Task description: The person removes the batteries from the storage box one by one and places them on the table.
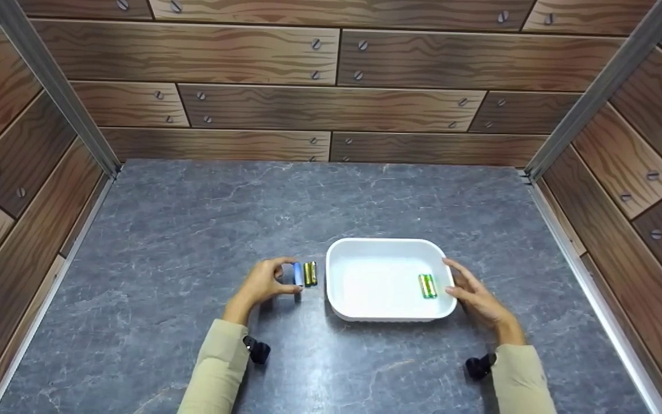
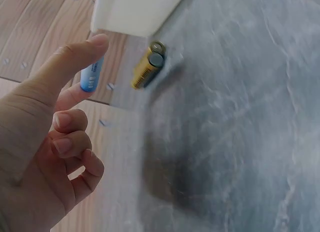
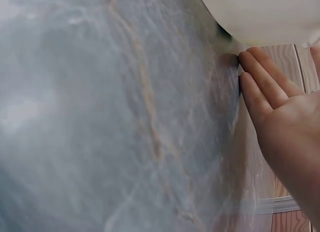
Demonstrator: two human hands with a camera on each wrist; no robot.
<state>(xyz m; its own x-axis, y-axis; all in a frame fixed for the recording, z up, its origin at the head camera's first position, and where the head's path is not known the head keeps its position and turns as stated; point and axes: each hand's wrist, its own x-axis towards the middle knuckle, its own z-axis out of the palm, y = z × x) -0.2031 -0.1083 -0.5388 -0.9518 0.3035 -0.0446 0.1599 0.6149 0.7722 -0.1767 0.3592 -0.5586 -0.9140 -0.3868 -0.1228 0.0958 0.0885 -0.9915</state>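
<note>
The blue battery [image 1: 297,274] sits pinched between the thumb and forefinger of the left hand [image 1: 263,283], low over the grey stone table [image 1: 193,230], at about nine o'clock from the white tray [image 1: 342,307]. The left-wrist view shows the grip plainly: the blue battery [image 2: 92,75] is held between thumb tip and forefinger, the other three fingers curled into the palm and holding nothing. Whether its lower end touches the table cannot be told.

Just beside it, toward the tray, two gold batteries [image 1: 310,273] lie side by side on the table, touching each other and close to the tray's left wall without clearly touching it. From the wrist they show end-on [image 2: 148,66] beneath the tray's corner [image 2: 130,14].

Inside the tray, near its three o'clock wall, lies one green and gold battery [image 1: 427,286]. The right hand [image 1: 474,296] rests against the outside of that wall with fingers straight and relaxed, gripping nothing; the right-wrist view shows the fingertips [image 3: 260,76] laid along the table just under the tray's rim [image 3: 260,16].

Judged from how things lie, the sorting is early: one battery is in the tray, one is in hand outside it, and two wait on the table. Three of the four would be left to go in, if the tray is where they belong.
</note>
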